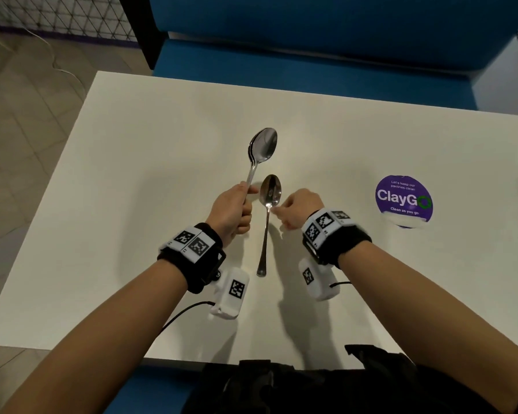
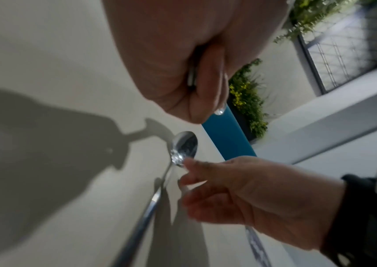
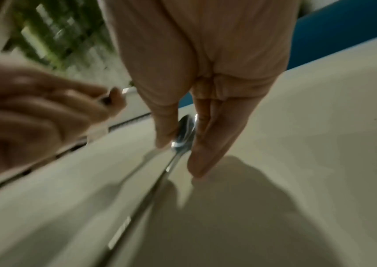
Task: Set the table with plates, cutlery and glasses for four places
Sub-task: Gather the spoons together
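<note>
Spoons are what both hands are dealing with. In the head view, the left hand (image 1: 232,211) is gripping a nested stack of spoons (image 1: 259,153) by the handles, bowls raised just above the middle of the frame, over the white table (image 1: 138,174). One single spoon (image 1: 268,218) is lying flat at the centre, bowl pointing away, and the right hand (image 1: 293,209) is pinching it at its neck with curled fingers. No plates or glasses are showing, so the setting looks barely begun. A purple sticker (image 1: 403,199) is sitting at centre right. In the left wrist view, the left hand (image 2: 183,59) is filling the top, wrapped round a metal handle, while the single spoon (image 2: 184,148) is lying below centre with the right hand (image 2: 247,195) reaching in from the lower right. In the right wrist view, blurred, thumb and fingers (image 3: 201,142) are closing on either side of the spoon's neck (image 3: 181,137). Polished steel like this is probably stiff, light and slippery; lying flat it offers little edge, so pinching the narrow neck seems the surest hold.
</note>
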A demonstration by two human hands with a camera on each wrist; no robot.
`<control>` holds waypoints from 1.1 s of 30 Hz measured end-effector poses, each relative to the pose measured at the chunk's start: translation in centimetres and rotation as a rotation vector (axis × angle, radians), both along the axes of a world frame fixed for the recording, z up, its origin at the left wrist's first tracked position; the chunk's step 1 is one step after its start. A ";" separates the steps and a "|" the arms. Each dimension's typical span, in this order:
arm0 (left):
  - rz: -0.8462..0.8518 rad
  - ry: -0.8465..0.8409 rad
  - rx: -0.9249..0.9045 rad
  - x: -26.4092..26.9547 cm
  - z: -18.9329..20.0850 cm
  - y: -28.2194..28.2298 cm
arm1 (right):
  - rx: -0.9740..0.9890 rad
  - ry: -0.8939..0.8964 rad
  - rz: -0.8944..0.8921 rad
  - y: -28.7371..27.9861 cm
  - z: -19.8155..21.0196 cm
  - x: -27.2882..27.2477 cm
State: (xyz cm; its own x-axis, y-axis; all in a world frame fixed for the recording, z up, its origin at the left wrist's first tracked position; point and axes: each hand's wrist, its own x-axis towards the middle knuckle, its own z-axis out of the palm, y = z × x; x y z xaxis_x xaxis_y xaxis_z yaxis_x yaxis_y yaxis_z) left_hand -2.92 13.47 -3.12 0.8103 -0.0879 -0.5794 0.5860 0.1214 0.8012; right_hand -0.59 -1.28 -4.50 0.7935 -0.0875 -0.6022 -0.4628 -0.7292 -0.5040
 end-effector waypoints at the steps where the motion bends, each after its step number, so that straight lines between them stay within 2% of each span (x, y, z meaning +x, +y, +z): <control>1: -0.017 0.006 0.003 -0.1 -0.1 0.3 | -0.086 0.031 0.090 0.6 -0.4 -0.4; 4: -0.062 0.008 0.030 -0.4 -0.3 0.8 | -0.179 0.011 0.175 2.5 -1.4 -1.2; 9: -0.056 0.020 0.055 -0.5 -0.7 1.3 | -0.152 0.024 0.073 3.0 -1.8 -1.4; 15: -0.069 -0.039 0.091 -0.4 -0.6 2.4 | -0.084 0.097 0.047 1.9 -2.4 -1.2; 19: -0.074 -0.061 0.084 -0.4 -0.9 2.6 | 0.058 0.169 -0.026 0.9 -2.4 -1.5; 21: -0.090 -0.075 0.092 -0.5 -1.0 2.3 | 0.121 0.129 -0.050 0.4 -1.8 -1.5; 25: -0.144 -0.142 0.203 -0.8 -1.4 1.4 | 0.622 -0.104 -0.370 -0.1 1.1 -1.0; 27: -0.141 -0.144 0.208 -0.8 -1.1 0.5 | 0.780 -0.212 -0.444 -0.1 2.5 -0.6; 30: -0.143 -0.120 0.052 -0.9 -0.2 -1.3 | 0.805 -0.264 -0.425 -0.3 3.2 -0.7; 33: -0.217 -0.145 0.051 -1.1 0.2 -3.6 | 0.695 -0.268 -0.361 -1.5 3.0 -1.4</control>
